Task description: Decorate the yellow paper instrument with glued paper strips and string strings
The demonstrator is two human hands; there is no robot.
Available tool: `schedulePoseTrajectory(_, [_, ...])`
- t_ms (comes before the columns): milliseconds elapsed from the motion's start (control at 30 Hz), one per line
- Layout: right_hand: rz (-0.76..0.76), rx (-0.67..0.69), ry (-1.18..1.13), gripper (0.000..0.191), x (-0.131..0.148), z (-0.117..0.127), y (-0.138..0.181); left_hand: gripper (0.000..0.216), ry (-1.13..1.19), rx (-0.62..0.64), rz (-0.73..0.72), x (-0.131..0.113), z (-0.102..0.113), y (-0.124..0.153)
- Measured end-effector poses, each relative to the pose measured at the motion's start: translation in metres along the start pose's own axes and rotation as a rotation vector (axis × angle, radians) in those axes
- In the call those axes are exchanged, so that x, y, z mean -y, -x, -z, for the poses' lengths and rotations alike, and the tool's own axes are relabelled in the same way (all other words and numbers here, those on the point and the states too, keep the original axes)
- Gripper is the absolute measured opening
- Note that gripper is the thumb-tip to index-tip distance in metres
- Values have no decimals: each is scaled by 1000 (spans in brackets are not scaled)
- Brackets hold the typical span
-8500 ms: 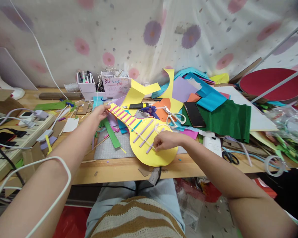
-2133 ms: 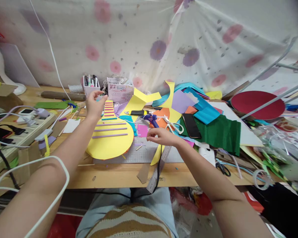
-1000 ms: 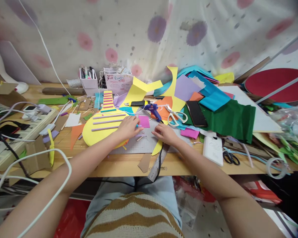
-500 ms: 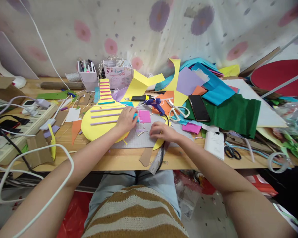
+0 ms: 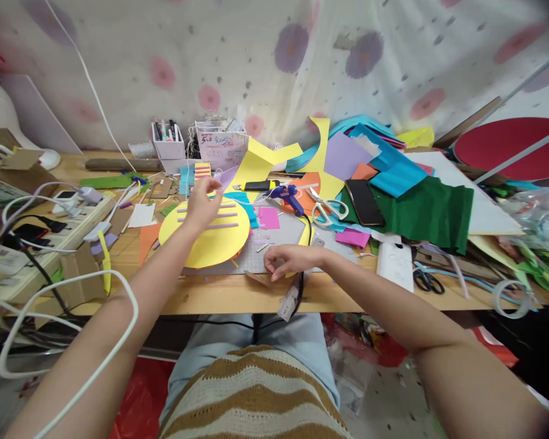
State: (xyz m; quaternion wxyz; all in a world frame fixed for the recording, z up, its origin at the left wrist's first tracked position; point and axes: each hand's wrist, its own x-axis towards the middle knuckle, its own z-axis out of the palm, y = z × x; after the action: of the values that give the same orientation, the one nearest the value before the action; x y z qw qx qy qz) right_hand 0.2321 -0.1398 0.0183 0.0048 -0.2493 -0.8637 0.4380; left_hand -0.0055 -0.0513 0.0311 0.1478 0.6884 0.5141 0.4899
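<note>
Left hand over the yellow cutout, grip parted, seemingly empty
It lay on the surface, strips probably wanting light pressure; the curled right hand had a hold I couldn't tell.

Yellow cutout — striped purple and pink

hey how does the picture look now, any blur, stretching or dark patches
Head view: light soft and even on the yellow guitar shape; head view: the right arm looks stretched, blurring toward the lower right corner; head view: upper right corner dark, small pixelated patch at the left edge.
</note>
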Motion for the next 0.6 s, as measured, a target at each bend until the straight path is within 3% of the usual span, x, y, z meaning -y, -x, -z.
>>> schedulePoseTrajectory(100, [-37, -54, -67, 18, 1, 5, 0, 7, 93, -102, 122, 18, 28, -11])
schedulePoseTrajectory(200, [10, -107, 125, 32, 3, -7, -8, 9, 90, -124, 212, 36, 50, -8])
schedulePoseTrajectory(333, [24, -261, 307, 51, 7, -38, -31, 8, 51, -89, 263, 47, 54, 6])
schedulePoseTrajectory(400, [63, -272, 372, 55, 7, -50, -44, 8, 46, -64, 278, 46, 49, 12])
schedulePoseTrajectory(500, [174, -161, 392, 44, 6, -54, -54, 7, 49, -32, 269, 42, 42, 14])
schedulePoseTrajectory(600, [139, -103, 198, 25, 3, -41, -52, 7, 62, -14, 249, 40, 41, 11])
